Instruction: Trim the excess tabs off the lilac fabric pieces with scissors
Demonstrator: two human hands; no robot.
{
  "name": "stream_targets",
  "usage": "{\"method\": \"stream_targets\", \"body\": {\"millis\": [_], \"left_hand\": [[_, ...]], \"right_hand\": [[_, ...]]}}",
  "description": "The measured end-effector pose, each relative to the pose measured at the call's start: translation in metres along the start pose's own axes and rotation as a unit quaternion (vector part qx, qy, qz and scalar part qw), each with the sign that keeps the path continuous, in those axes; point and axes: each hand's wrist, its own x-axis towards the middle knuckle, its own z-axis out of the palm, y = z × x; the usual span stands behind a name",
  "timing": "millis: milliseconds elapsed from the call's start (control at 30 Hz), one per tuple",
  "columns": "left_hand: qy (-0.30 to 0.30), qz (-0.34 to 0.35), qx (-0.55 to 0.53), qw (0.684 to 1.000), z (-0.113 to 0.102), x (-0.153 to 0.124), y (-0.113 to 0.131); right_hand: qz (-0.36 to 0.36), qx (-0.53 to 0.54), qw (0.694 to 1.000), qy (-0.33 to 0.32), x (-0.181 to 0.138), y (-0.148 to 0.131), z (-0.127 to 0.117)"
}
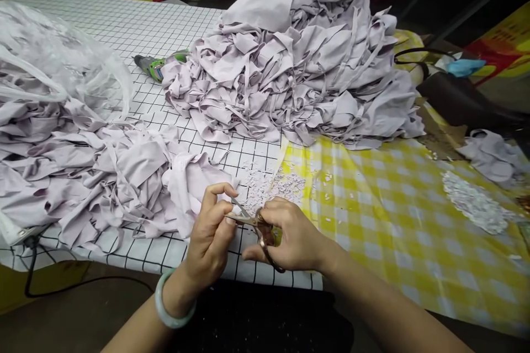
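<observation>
Scissors (253, 222), blades parted, are held above the near edge of the bench (161, 256) by the right hand (292, 234), its forearm slanting in from the lower right and its fingers curled at the handle loops. Beside the blade tips, the left hand (213, 234) is raised with fingers bent and nearly closed, though what they pinch is too small to tell. Beyond lie tiny pale scraps (265, 185) and heaped lilac fabric (285, 77).
</observation>
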Motion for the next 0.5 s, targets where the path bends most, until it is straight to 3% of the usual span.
{"method": "stream_targets", "body": {"millis": [500], "left_hand": [[-0.022,-0.028,-0.006,0.999,0.0059,-0.0006,0.0020]], "right_hand": [[0.011,0.015,1.000,0.016,-0.0043,0.0060,0.0049]]}}
